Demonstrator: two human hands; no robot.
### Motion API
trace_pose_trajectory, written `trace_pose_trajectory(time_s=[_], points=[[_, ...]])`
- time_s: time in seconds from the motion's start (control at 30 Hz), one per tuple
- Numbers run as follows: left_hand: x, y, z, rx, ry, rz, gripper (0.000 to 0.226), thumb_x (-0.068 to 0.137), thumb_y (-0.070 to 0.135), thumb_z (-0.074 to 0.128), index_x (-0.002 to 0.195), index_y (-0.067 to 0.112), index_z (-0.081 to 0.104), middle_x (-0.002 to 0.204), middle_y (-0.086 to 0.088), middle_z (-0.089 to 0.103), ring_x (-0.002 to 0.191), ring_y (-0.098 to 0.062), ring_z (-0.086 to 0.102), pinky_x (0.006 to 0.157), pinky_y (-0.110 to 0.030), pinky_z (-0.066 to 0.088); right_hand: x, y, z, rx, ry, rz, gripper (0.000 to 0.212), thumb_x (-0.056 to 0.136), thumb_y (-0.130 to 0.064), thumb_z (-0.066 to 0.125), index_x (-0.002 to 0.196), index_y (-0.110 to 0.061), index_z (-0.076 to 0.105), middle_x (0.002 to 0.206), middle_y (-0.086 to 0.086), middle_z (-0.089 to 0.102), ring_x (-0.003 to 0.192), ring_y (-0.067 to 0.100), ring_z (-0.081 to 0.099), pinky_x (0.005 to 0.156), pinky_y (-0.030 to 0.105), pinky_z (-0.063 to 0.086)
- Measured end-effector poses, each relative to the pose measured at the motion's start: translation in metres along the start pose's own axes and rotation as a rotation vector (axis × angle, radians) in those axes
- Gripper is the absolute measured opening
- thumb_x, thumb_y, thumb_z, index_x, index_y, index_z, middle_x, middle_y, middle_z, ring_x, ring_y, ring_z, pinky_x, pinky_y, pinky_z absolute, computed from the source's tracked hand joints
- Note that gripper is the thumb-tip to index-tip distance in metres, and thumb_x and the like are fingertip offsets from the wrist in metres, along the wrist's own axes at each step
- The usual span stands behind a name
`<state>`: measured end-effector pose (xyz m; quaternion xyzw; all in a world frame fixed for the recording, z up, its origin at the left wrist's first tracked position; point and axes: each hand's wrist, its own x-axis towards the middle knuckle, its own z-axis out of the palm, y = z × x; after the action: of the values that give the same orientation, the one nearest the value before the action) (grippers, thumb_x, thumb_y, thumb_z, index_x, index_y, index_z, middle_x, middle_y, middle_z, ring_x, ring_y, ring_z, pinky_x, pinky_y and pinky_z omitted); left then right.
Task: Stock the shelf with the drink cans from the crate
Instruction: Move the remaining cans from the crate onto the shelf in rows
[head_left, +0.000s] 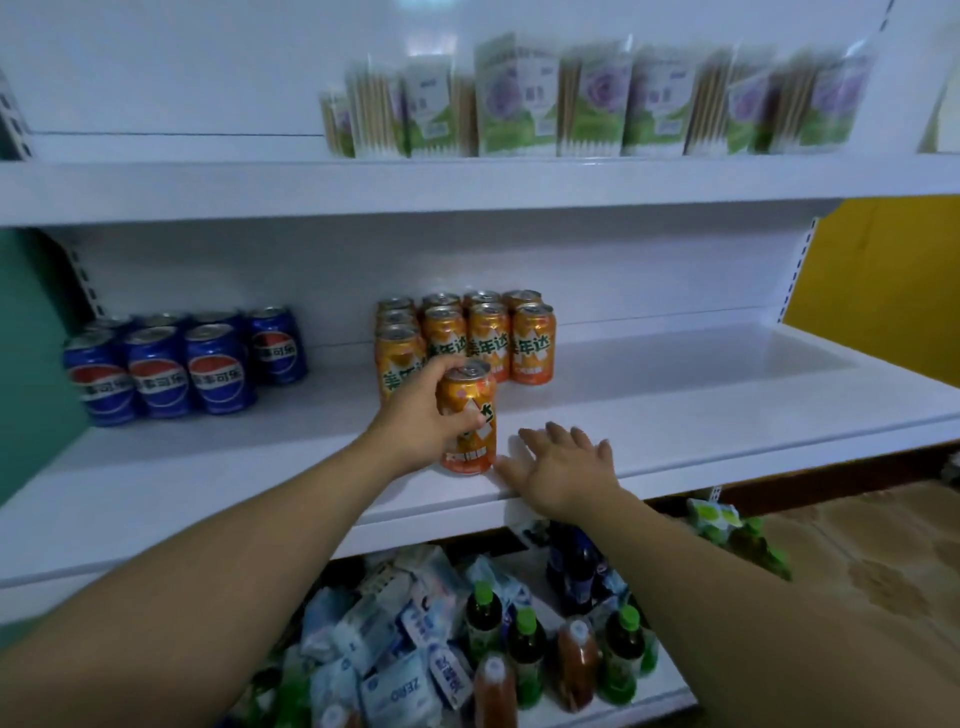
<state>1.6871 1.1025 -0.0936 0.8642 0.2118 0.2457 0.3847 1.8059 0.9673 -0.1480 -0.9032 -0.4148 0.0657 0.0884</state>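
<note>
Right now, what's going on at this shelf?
A person is stocking the middle shelf. Their left hand grips an orange can, upright near the shelf's front edge. Their right hand is open with fingers spread, just right of that can at the shelf edge. Further back stands a block of matching orange cans, with blue cola cans grouped to the left. The crate is not in view.

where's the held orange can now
Head view, centre: the orange can stands at the front of the middle shelf, gripped by the left hand, right hand flat beside it.
</note>
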Motion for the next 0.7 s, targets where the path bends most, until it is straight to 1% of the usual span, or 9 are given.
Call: trace_pose_trajectory(time_s=[0.07,0.13,0.2,0.23,0.3,0.43,0.5,0.57,0.7], points=[[0.009,-0.003,-0.005,0.267,0.024,0.072,0.067,0.079,0.032,0.074,0.137,0.029,0.041,0.144,-0.002,0.038,0.124,-0.023,0.047,0.103,-0.043,0.044,0.0,0.0,0.01,-0.043,0.043,-0.018,0.072,0.087,-0.075,0.016,0.143,-0.032,0.031,0.157,0.006,0.021,0.144,0.032,0.014,0.113,0.06,0.009],[0.018,-0.005,-0.011,0.548,0.066,0.141,0.07,0.08,0.042,0.071,0.141,0.031,0.038,0.152,0.001,0.029,0.134,-0.023,0.035,0.11,-0.042,0.034,-0.001,0.002,0.018,-0.049,0.102,-0.019,0.071,0.087,-0.073,0.014,0.142,-0.032,0.031,0.157,0.005,0.022,0.144,0.031,0.015,0.112,0.059,0.011],[0.03,-0.009,-0.014,0.782,0.105,0.184,0.072,0.082,0.05,0.064,0.144,0.033,0.032,0.156,0.002,0.02,0.142,-0.024,0.019,0.116,-0.043,0.016,0.001,0.002,0.021,-0.051,0.146,-0.022,0.069,0.087,-0.071,0.014,0.141,-0.033,0.032,0.154,0.004,0.027,0.142,0.03,0.019,0.111,0.058,0.014],[0.036,-0.013,-0.016,0.846,0.109,0.178,0.072,0.083,0.052,0.061,0.146,0.035,0.029,0.158,0.002,0.014,0.145,-0.024,0.009,0.117,-0.045,0.007,0.002,0.003,0.023,-0.056,0.17,-0.025,0.068,0.087,-0.071,0.014,0.14,-0.032,0.033,0.152,0.004,0.03,0.14,0.03,0.021,0.11,0.058,0.016],[0.048,-0.019,-0.017,0.893,0.11,0.132,0.072,0.084,0.054,0.059,0.147,0.039,0.025,0.16,0.001,0.004,0.147,-0.024,-0.003,0.117,-0.05,-0.003,0.002,0.003,0.026,-0.066,0.217,-0.03,0.065,0.087,-0.07,0.014,0.135,-0.032,0.037,0.146,0.003,0.037,0.136,0.028,0.027,0.108,0.057,0.019],[0.069,-0.028,-0.018,0.923,0.086,0.033,0.07,0.085,0.056,0.057,0.146,0.043,0.023,0.161,0.001,-0.001,0.147,-0.025,-0.01,0.115,-0.058,-0.004,0.005,0.005,0.031,-0.076,0.256,-0.036,0.065,0.086,-0.068,0.012,0.133,-0.032,0.038,0.143,0.002,0.039,0.134,0.027,0.029,0.107,0.055,0.022],[0.077,-0.03,-0.018,0.892,0.058,0.002,0.07,0.086,0.056,0.055,0.146,0.044,0.021,0.161,0.002,0.002,0.148,-0.025,-0.005,0.115,-0.058,-0.003,0.005,0.005,0.032,-0.066,0.254,-0.031,0.068,0.085,-0.069,0.01,0.137,-0.032,0.036,0.147,0.002,0.036,0.137,0.028,0.026,0.109,0.056,0.019],[0.081,-0.032,-0.017,0.853,0.052,0.002,0.071,0.087,0.054,0.056,0.147,0.042,0.02,0.16,0.002,0.009,0.147,-0.026,0.004,0.116,-0.057,0.002,0.004,0.006,0.032,-0.055,0.252,-0.028,0.072,0.083,-0.069,0.008,0.14,-0.033,0.034,0.151,0.002,0.033,0.14,0.028,0.023,0.111,0.056,0.016],[0.089,-0.034,-0.014,0.836,0.089,0.013,0.07,0.087,0.05,0.057,0.147,0.038,0.023,0.158,0.001,0.018,0.144,-0.027,0.015,0.115,-0.056,0.01,0.002,0.005,0.032,-0.046,0.251,-0.027,0.076,0.081,-0.069,0.006,0.143,-0.033,0.032,0.154,0.002,0.03,0.142,0.027,0.02,0.112,0.056,0.013]])
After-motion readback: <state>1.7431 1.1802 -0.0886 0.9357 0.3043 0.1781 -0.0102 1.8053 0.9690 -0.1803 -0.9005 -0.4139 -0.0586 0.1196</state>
